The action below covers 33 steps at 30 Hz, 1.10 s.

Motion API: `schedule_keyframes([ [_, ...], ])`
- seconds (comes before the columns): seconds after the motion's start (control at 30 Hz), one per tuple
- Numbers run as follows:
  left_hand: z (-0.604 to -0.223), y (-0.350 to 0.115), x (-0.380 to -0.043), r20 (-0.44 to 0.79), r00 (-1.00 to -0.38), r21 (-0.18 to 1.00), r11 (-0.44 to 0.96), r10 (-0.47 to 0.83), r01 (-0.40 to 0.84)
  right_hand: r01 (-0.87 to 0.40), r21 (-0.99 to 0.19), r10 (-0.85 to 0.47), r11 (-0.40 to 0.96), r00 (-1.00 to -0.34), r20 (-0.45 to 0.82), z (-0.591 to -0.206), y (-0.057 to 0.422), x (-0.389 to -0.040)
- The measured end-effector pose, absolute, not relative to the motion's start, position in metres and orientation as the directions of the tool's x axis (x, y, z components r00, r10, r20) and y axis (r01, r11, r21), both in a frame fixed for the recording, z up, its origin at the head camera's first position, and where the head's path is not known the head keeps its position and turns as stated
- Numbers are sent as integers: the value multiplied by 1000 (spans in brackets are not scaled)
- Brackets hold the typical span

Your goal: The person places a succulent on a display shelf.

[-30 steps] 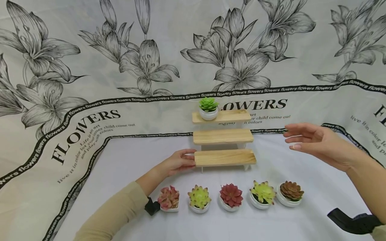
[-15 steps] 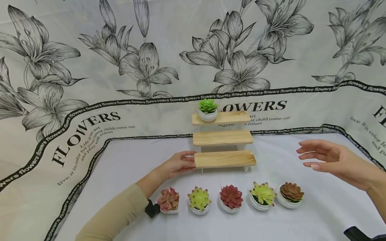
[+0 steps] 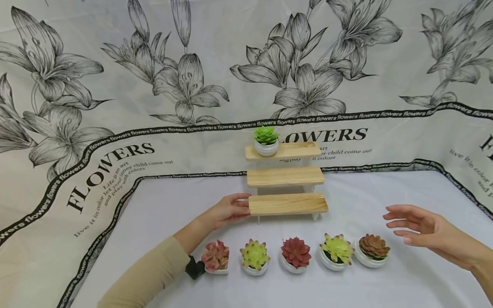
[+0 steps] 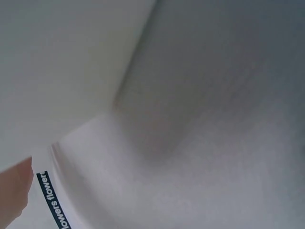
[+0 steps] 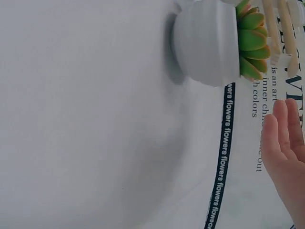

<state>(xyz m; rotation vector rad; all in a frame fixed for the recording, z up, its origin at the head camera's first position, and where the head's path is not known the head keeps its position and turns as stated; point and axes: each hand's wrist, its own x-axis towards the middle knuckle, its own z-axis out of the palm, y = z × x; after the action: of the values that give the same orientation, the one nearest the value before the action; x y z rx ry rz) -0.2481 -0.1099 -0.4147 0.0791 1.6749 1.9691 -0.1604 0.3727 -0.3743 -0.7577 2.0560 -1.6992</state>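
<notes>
A three-tier wooden display stand (image 3: 288, 204) stands in mid-table in the head view. My left hand (image 3: 229, 209) holds the left end of its lowest shelf; the grip is partly hidden. A bright green potted succulent (image 3: 266, 140) sits at the left of the top shelf. My right hand (image 3: 427, 231) hovers to the right of the row of pots, fingers loosely bent and holding nothing. Nearest to it is a brown succulent (image 3: 373, 247) in a white pot. In the right wrist view, fingertips (image 5: 282, 119) appear beside a white pot (image 5: 207, 43).
In front of the stand, from the left, are a pink succulent (image 3: 215, 256), a yellow-green one (image 3: 255, 254), a dark red one (image 3: 295, 252) and another yellow-green one (image 3: 337, 249). A flower-printed cloth (image 3: 192, 149) hangs behind the white table surface (image 3: 185, 188).
My right hand has moved down and to the right, from beside the stand toward the right end of the pot row. My left hand stays on the stand's lowest shelf.
</notes>
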Motion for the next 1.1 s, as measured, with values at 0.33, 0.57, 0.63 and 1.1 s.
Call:
schedule_keyframes([
  [0.33, -409, -111, -254, -301, -860, 930, -72, 412, -360, 28, -992, -648, 126, -754, -104, -403, 369, -161],
  [0.57, -410, -111, -250, -295, -859, 933, -69, 419, -353, 49, -978, -627, 200, -761, -167, -420, 363, -158],
  [0.63, -411, -111, -249, -294, -858, 932, -72, 421, -354, 29, -971, -602, 239, -780, -172, -423, 362, -157],
  [1.1, -415, -108, -247, -310, -850, 925, -72, 425, -373, -11, -952, -582, 307, -793, -179, -424, 353, -154],
])
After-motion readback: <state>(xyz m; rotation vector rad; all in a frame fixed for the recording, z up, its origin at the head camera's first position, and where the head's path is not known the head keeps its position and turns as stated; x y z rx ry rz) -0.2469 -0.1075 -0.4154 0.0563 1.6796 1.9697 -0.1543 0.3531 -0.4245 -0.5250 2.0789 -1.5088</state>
